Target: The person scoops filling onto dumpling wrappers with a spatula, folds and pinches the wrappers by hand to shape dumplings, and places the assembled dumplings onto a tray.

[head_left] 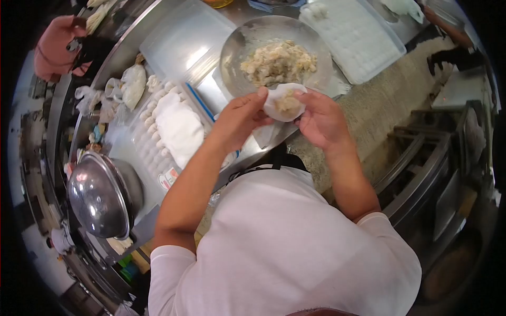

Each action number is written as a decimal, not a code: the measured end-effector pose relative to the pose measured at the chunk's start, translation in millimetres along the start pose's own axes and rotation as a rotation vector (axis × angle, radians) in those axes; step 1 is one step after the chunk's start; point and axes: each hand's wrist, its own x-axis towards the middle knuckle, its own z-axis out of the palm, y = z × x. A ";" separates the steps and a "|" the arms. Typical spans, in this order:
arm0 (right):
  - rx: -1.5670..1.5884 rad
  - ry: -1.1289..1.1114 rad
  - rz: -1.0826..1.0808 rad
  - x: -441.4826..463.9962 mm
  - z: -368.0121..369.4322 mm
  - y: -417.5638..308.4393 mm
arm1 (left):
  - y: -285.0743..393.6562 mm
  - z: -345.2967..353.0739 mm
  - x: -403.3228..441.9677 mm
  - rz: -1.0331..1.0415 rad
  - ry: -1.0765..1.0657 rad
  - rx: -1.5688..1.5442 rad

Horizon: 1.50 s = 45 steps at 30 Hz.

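Observation:
Between my two hands is a round white dumpling wrapper (271,109) with a lump of pale filling (288,104) on it. My left hand (243,117) pinches its left edge, and my right hand (322,117) grips the right edge. Just beyond them sits a wide metal bowl (232,58) holding a heap of chunky filling (279,60). To the left, a tray holds rows of small dough balls (153,117), partly covered by a white cloth or dough sheet (179,126); I cannot tell which.
A translucent tray (363,47) with pale rounded pieces lies at the back right. An upturned-looking metal bowl (95,195) stands at the left, near plastic bags (133,87). A flat translucent lid or tray (182,37) lies at the back. Other people (60,47) are at the edges.

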 end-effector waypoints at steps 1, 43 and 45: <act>-0.175 -0.004 -0.028 6.2 8.5 7.7 | 1.2 12.1 -6.7 0.047 0.012 -0.103; -0.868 -0.511 -0.420 -57.1 212.4 196.9 | -6.2 -110.6 -288.7 1.020 0.284 0.286; -0.985 -0.543 -0.484 -57.9 215.6 197.7 | -8.1 -115.1 -294.0 0.978 0.301 0.193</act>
